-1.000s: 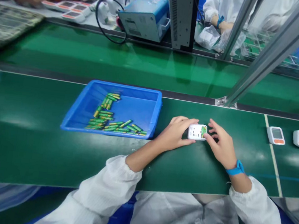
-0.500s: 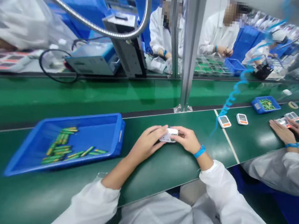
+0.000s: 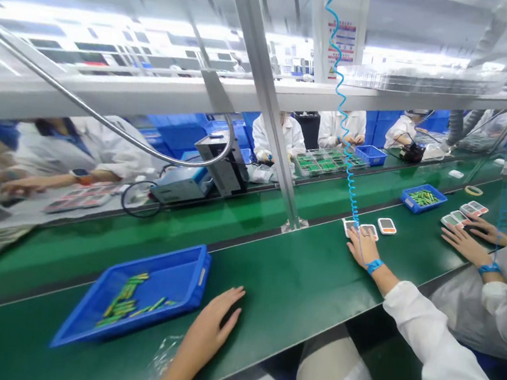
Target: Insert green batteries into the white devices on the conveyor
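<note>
Green batteries (image 3: 120,308) lie in a bin (image 3: 177,274) beside the loose-fingered left hand (image 3: 215,320), apparently for reach; the right hand (image 3: 364,249) overlaps a white-and-orange display unit (image 3: 371,230) on the counter (image 3: 288,288), grip unclear.

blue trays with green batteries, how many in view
2: a large tray beside the left hand, and a smaller tray farther right, beyond the right hand. The contents of the back blue tray are unclear; others may be hidden.

Right hand (image 3: 364,248) outstretched, left hand (image 3: 217,317) loosely open
</note>
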Demonstrator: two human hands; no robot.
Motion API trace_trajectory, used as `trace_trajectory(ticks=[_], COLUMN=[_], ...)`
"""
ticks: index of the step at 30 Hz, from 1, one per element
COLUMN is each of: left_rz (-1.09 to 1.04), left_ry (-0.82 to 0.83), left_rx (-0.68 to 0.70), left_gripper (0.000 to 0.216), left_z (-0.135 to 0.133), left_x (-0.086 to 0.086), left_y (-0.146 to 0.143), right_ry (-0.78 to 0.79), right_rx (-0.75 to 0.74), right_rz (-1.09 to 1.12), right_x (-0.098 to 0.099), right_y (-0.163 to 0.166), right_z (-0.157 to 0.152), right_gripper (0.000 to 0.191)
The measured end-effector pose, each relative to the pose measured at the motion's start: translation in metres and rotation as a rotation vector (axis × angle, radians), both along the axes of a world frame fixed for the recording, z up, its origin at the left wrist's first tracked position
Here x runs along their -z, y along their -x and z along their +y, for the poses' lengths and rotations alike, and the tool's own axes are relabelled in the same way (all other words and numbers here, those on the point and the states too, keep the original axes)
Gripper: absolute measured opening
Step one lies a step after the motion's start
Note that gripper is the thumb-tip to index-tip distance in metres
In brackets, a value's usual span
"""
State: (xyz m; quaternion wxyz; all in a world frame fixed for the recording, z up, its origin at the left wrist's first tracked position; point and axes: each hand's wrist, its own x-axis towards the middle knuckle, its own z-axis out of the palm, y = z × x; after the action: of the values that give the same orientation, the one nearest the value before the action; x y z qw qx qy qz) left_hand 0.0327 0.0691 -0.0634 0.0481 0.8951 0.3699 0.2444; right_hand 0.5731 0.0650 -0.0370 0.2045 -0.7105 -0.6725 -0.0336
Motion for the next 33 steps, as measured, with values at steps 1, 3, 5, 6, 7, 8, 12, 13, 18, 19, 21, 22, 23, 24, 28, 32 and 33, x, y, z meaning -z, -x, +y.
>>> trace_trajectory(ticks=[1, 3, 5, 6, 7, 8, 12, 13, 18, 19, 21, 22, 23, 24, 28, 32, 33], left_rz=[0.009, 0.019, 0.021, 0.022, 0.022, 0.021, 0.031, 0.040, 0.072, 0.074, 0.071, 0.065, 0.059, 0.054, 0.026, 0.005, 0.005], left_ry=[0.010, 0.028, 0.041, 0.044, 0.044, 0.045, 0.091, 0.112, 0.180, 0.183, 0.192, 0.200, 0.211, 0.222, 0.251, 0.226, 0.217], left_rx=[-0.034, -0.097, -0.133, -0.143, -0.153, -0.166, -0.227, -0.236, -0.290, -0.295, -0.302, -0.307, -0.311, -0.314, -0.296, -0.288, -0.287], left_gripper=[0.040, 0.040, 0.040, 0.039, 0.038, 0.038, 0.037, 0.037, 0.041, 0.041, 0.041, 0.041, 0.041, 0.041, 0.043, 0.043, 0.042], left_z=[-0.007, -0.019, -0.026, -0.029, -0.031, -0.032, -0.040, -0.042, -0.048, -0.049, -0.050, -0.051, -0.051, -0.051, -0.050, -0.049, -0.049], left_x=[0.004, 0.009, 0.011, 0.011, 0.009, 0.007, -0.006, -0.010, -0.019, -0.019, -0.019, -0.019, -0.019, -0.018, -0.017, -0.017, -0.017], left_y=[0.007, 0.017, 0.021, 0.020, 0.018, 0.015, -0.002, -0.005, -0.015, -0.016, -0.018, -0.018, -0.019, -0.019, -0.019, -0.019, -0.019], right_ry=[-0.003, -0.017, -0.038, -0.055, -0.075, -0.097, -0.135, -0.126, 0.060, 0.095, 0.113, 0.103, 0.089, 0.077, 0.048, 0.039, 0.037], right_rx=[0.016, 0.042, 0.058, 0.061, 0.057, 0.040, -0.198, -0.290, -0.649, -0.674, -0.692, -0.695, -0.696, -0.699, -0.693, -0.689, -0.687], right_rz=[0.005, 0.027, 0.053, 0.067, 0.081, 0.095, 0.140, 0.150, 0.215, 0.214, 0.196, 0.190, 0.186, 0.183, 0.166, 0.129, 0.120], right_x=[0.002, 0.005, 0.007, 0.007, 0.007, 0.007, 0.005, 0.005, 0.009, 0.011, 0.016, 0.019, 0.023, 0.026, 0.036, 0.043, 0.044], right_y=[-0.010, -0.029, -0.042, -0.045, -0.043, -0.037, 0.043, 0.074, 0.217, 0.233, 0.248, 0.250, 0.249, 0.246, 0.240, 0.241, 0.241], right_z=[-0.001, -0.001, 0.000, 0.000, 0.002, 0.004, 0.022, 0.026, 0.035, 0.035, 0.036, 0.037, 0.038, 0.039, 0.044, 0.049, 0.050], right_gripper=[0.050, 0.047, 0.046, 0.045, 0.045, 0.046, 0.049, 0.049, 0.048, 0.048, 0.047, 0.046, 0.046, 0.046, 0.046, 0.047, 0.047])
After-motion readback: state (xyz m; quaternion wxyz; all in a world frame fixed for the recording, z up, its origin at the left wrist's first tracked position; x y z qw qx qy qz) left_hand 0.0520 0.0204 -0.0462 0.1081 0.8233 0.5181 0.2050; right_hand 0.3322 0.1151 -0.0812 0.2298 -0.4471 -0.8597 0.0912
